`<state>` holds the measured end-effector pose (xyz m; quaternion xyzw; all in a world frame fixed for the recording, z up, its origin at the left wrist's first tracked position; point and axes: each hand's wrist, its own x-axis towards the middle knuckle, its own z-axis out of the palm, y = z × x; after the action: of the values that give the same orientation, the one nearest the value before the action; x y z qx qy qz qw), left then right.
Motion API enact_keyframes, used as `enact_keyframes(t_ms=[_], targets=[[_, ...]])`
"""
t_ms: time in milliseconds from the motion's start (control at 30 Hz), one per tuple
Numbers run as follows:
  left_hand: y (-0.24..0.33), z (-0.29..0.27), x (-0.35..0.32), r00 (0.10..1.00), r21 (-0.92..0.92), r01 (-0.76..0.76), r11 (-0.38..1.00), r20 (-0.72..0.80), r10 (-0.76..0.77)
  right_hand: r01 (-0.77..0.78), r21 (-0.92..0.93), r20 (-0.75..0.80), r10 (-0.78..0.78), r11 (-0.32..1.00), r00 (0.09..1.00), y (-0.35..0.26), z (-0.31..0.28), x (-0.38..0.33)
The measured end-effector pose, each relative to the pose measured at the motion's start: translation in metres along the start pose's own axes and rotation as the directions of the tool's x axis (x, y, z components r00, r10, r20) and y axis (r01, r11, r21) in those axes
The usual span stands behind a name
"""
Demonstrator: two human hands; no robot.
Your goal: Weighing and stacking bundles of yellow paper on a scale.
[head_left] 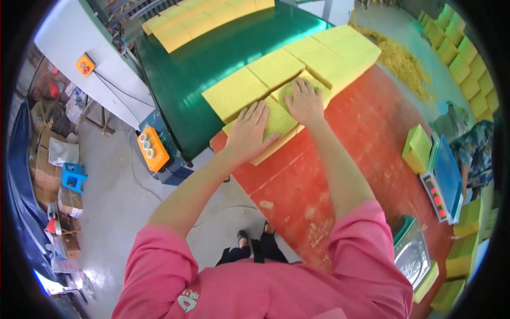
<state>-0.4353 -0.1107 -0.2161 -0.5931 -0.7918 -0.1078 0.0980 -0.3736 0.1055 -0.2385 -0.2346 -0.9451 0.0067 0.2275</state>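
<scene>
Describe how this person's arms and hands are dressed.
Both arms come out of short pink sleeves that end above the elbows, leaving the forearms bare. The left hand and right hand wear no gloves; no rings, watch or bracelets show. A small white mark sits on the shirt's front.

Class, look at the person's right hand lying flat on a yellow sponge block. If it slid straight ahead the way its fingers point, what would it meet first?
Probably the next yellow sponge block on the green conveyor belt. The right hand points up and slightly left, and that block lies just past its fingertips, though depth is hard to judge.
</scene>
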Motion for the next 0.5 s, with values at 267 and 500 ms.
enact_keyframes(t_ms=[267,500], targets=[[0.094,-0.040,-0.088,0.993,-0.211,-0.111,0.971,0.009,0.116,-0.103,-0.061,0.059,0.107,0.993,0.993,-0.009,-0.086,-0.141],[0.186,-0.068,-0.180,0.935,-0.364,-0.326,0.872,0.013,0.354,-0.331,-0.177,0.014,0.339,0.927,0.941,-0.028,-0.174,-0.311]])
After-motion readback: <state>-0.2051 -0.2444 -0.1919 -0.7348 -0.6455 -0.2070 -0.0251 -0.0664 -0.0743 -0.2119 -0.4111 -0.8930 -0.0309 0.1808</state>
